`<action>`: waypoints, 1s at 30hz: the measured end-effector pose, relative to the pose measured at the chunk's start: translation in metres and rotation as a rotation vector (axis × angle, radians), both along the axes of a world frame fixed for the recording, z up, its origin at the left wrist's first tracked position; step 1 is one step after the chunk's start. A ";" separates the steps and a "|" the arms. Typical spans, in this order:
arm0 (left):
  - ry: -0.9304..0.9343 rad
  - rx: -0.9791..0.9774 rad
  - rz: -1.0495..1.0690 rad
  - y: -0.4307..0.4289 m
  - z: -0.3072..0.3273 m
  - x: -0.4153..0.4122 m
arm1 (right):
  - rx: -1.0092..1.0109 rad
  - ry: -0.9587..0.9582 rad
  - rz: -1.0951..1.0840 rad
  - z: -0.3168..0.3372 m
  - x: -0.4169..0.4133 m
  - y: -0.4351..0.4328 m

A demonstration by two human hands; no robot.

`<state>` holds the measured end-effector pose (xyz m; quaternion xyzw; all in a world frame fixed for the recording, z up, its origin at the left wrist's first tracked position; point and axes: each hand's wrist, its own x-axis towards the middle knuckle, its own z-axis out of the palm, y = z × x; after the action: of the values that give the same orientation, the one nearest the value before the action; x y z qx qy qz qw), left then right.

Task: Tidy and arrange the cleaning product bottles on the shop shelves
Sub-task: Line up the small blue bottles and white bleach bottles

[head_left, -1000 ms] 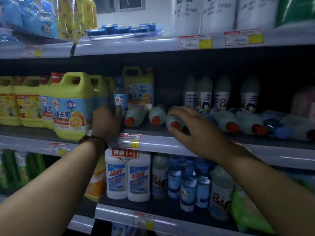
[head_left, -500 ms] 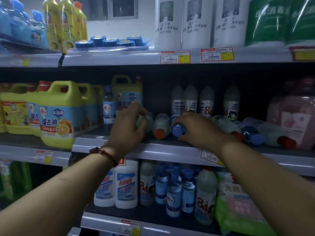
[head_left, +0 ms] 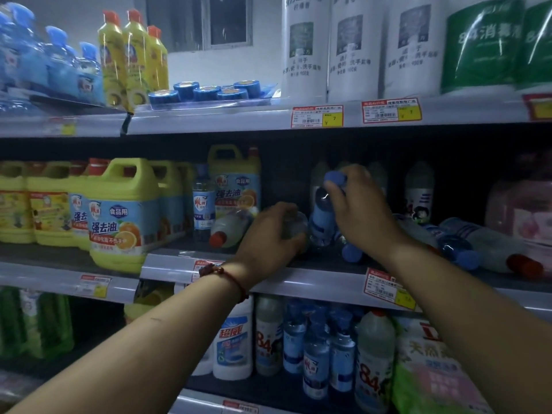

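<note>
Head view: the middle shelf [head_left: 313, 283] runs its pale front lip under both wrists, with price tags clipped along it; above the deck a dark gap shows between a tall yellow jug [head_left: 236, 186] and the upright white bottles [head_left: 418, 192] at the back. The right hand [head_left: 361, 213] grasps a blue-capped bottle [head_left: 322, 213] near its neck, holding it nearly upright and slightly tilted in that gap. The left hand [head_left: 268, 234] curls over a pale bottle [head_left: 295, 227] lying on its side close to the lip, just beside the blue-capped one. Left of it a red-capped bottle [head_left: 231, 227] lies toppled, cap toward the front. To the right more toppled bottles [head_left: 490, 249] lie crowded together, caps reaching the lip. Yellow jugs [head_left: 122, 210] stand packed at the left, the nearest at the shelf edge. On the shelf below, upright bottles [head_left: 316, 360] stand tightly side by side.
</note>
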<state>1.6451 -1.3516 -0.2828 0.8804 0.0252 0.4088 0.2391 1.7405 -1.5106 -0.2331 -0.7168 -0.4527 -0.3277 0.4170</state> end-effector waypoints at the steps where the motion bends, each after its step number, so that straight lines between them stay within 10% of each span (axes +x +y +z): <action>1: -0.008 -0.027 -0.003 -0.001 0.002 0.002 | 0.044 0.008 0.029 0.006 -0.006 0.001; 9: -0.211 -0.096 -0.148 0.002 0.022 -0.003 | 0.236 0.152 0.252 0.045 -0.040 0.004; 20: -0.337 -0.187 0.196 0.090 -0.009 -0.090 | -0.138 0.239 0.479 0.017 -0.065 0.081; 30: -0.216 -0.283 0.263 0.135 -0.016 -0.092 | -0.555 -0.050 0.279 -0.025 -0.057 0.154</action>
<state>1.5534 -1.2171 -0.2993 0.7782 0.1712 0.5209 0.3062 1.6840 -1.3567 -0.2583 -0.7261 -0.6288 -0.1487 0.2351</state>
